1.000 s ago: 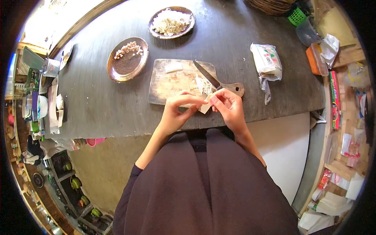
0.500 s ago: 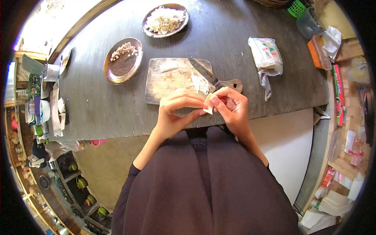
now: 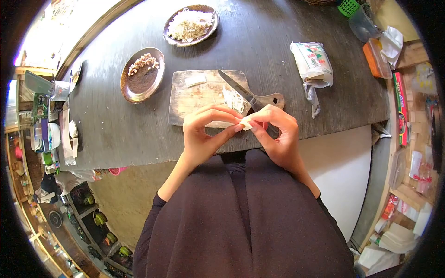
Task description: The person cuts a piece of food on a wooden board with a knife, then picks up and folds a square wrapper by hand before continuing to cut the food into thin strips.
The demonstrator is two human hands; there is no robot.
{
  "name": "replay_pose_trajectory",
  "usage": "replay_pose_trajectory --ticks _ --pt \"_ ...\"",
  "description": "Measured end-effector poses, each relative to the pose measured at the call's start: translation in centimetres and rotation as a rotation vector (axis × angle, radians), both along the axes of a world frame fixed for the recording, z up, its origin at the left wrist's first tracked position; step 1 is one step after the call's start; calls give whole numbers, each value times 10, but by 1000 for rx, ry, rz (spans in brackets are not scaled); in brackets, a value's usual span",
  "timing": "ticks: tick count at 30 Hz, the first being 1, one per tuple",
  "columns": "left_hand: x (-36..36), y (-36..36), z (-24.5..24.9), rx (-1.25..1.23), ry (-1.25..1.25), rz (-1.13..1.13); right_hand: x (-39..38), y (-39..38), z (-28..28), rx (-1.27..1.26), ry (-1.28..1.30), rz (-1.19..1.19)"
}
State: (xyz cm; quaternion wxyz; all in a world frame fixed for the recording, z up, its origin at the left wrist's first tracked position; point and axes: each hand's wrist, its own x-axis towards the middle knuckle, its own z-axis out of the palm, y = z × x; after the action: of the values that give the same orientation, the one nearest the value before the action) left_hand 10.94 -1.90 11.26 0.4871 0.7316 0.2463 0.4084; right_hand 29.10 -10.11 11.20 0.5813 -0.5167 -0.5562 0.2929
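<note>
Between my two hands, just over the front edge of the cutting board, is a small pale cream slice (image 3: 247, 124). My left hand (image 3: 204, 129) pinches its left side with thumb and fingertips. On the other side, the thumb and fingers of my right hand (image 3: 281, 134) are closed on it. The wooden cutting board (image 3: 185, 102) lies beyond my hands. On it rest a white rectangular block (image 3: 195, 80), a heap of pale thin shreds (image 3: 233, 100) and a kitchen knife (image 3: 235, 86), which lies diagonally with its handle partly behind my right hand.
A brown plate (image 3: 139, 90) with small chopped pieces stands left of the board. Farther back is another plate (image 3: 168, 39) heaped with pale shreds. A white printed plastic bag (image 3: 313, 62) sits to the right. Containers, including an orange-filled box (image 3: 376, 58), line the right side.
My fingers have shifted on the slice, which now appears tilted and more covered by fingertips. My right hand has turned slightly. The view has moved a little.
</note>
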Motion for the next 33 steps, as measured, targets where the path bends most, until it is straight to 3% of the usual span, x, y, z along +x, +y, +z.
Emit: replay_pose_trajectory --ticks 33 --pt "-2 -6 14 206 25 41 -4 -4 4 52 -72 -20"
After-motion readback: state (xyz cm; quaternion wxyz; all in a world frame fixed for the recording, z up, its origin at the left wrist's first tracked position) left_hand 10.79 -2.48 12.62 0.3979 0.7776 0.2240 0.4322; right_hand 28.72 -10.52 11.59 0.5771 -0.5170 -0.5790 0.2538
